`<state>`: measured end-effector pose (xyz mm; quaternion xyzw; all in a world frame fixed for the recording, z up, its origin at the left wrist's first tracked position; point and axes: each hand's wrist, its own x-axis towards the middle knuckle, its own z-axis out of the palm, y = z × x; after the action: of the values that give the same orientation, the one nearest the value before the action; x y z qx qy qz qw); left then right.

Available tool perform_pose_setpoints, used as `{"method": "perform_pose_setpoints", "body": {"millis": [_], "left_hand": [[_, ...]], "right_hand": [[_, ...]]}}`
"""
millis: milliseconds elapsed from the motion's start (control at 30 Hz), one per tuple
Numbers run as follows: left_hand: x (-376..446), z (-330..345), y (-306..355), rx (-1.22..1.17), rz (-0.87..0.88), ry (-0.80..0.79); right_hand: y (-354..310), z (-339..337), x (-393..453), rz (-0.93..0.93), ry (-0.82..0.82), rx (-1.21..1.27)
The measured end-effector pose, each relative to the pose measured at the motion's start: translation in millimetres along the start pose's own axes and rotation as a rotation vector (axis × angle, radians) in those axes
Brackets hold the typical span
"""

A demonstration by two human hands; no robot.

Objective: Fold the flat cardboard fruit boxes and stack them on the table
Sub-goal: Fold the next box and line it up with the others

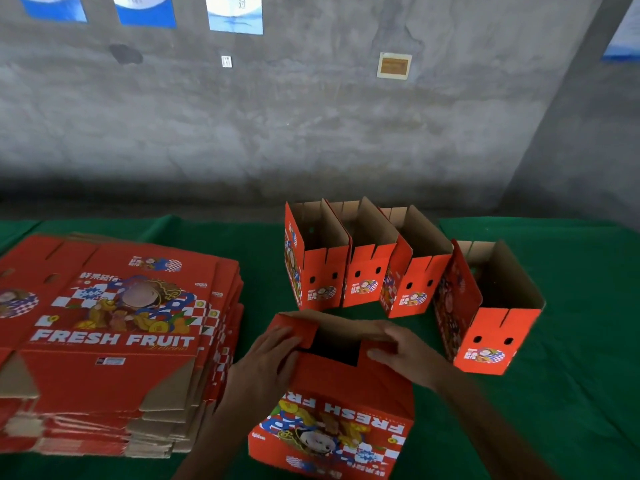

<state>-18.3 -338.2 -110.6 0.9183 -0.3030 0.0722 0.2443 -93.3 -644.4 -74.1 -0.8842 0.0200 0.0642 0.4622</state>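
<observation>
Folded boxes (398, 261) beside flat stack (114, 334).

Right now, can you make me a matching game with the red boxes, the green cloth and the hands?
Things:
1. stack of flat red cardboard boxes
2. four folded red boxes with open tops
3. red box under both hands
4. green tablecloth

States:
A. standing in a row
B. being folded
C. covering the table
D. piled on the left

Pairs: 1-D, 2-A, 3-B, 4-C
</observation>
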Motion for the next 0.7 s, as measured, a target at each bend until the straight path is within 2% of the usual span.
{"method": "perform_pose_setpoints", "body": {"millis": [100, 167, 267, 400, 467, 500, 533, 600, 700], "left_hand": [[2.0, -5.7, 9.2, -0.047, -0.006, 0.114], [3.3, -7.5, 15.6, -0.047, 0.024, 0.160], [4.0, -1.5, 14.9, -0.056, 0.011, 0.091], [9.7, -1.7, 13.9, -0.040, 0.010, 0.032], [12.6, -2.0, 15.4, 0.054, 0.026, -0.084], [14.3, -2.4, 16.1, 0.095, 0.015, -0.153], [15.5, -2.9, 15.5, 0.122, -0.004, -0.200], [15.9, -5.0, 12.4, 0.135, -0.045, -0.235], [15.0, -10.0, 5.9, 0.116, -0.089, -0.245]], "right_hand": [[-5.6, 11.6, -8.9, -0.113, 0.069, -0.143], [-7.4, 14.3, -11.5, -0.073, 0.071, -0.135], [-9.1, 13.6, -12.1, -0.003, 0.010, -0.401], [-8.4, 21.2, 0.6, 0.110, 0.082, -0.584], [-8.3, 34.0, 9.4, 0.117, 0.118, -0.801], [-8.1, 38.1, 12.8, 0.120, 0.130, -0.824], [-8.7, 38.3, 15.2, 0.125, 0.133, -0.787], [-8.7, 30.3, 14.6, 0.114, 0.209, -0.534], [6.6, 12.5, 3.7, 0.154, 0.539, -0.189]]}}
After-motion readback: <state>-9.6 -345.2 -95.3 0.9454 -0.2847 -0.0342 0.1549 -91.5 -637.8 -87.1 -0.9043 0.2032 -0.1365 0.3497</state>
